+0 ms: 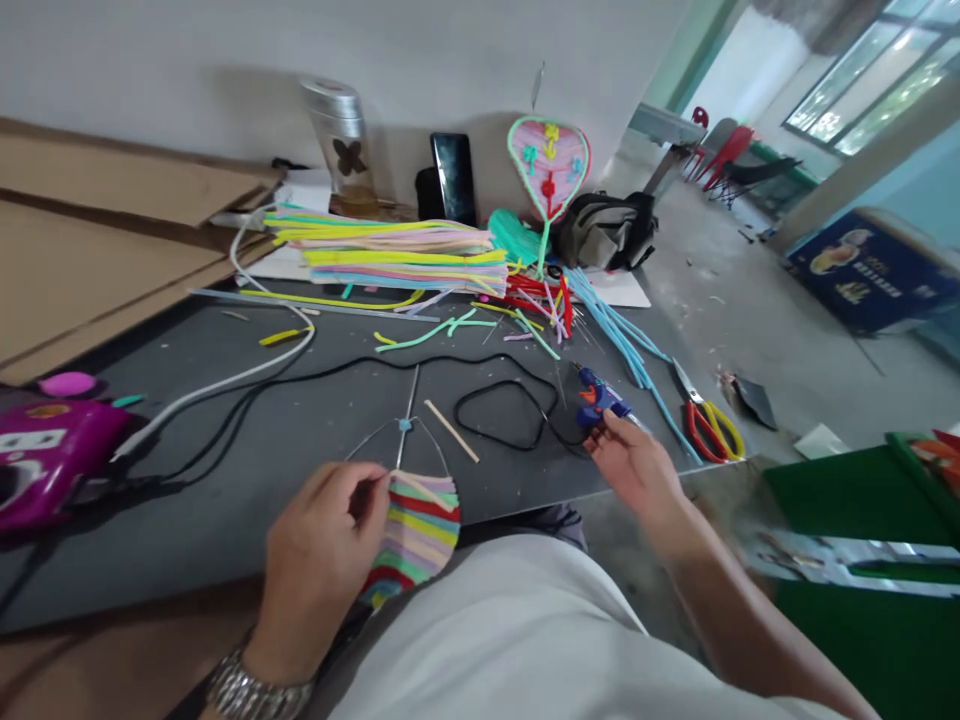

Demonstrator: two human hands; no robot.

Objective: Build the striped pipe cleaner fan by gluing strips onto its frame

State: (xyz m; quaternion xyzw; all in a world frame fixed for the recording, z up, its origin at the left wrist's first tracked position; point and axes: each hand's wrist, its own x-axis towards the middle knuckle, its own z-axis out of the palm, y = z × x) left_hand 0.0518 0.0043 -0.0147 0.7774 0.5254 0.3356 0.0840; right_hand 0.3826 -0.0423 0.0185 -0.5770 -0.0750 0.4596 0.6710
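My left hand (330,535) pinches the near edge of a striped pipe-cleaner fan (420,530), close to its wire stem. The fan has rows of red, yellow, green, pink and lilac fuzzy strips, part of them hidden behind my hand. Its bare wire frame (407,400) reaches over the table, with a small blue wrap where the wires cross. On the right, my right hand (634,460) has its fingers around a blue glue gun (600,395), whose nozzle points away from me. Between the hands lies a short pale strip (451,431).
A black cord (457,400) loops across the table. Bundled pipe cleaners (397,250), a tumbler (341,140), a phone (454,178) and a finished-looking fan (550,165) stand at the back. Scissors (709,420) lie right; a magenta power strip (56,455) sits left.
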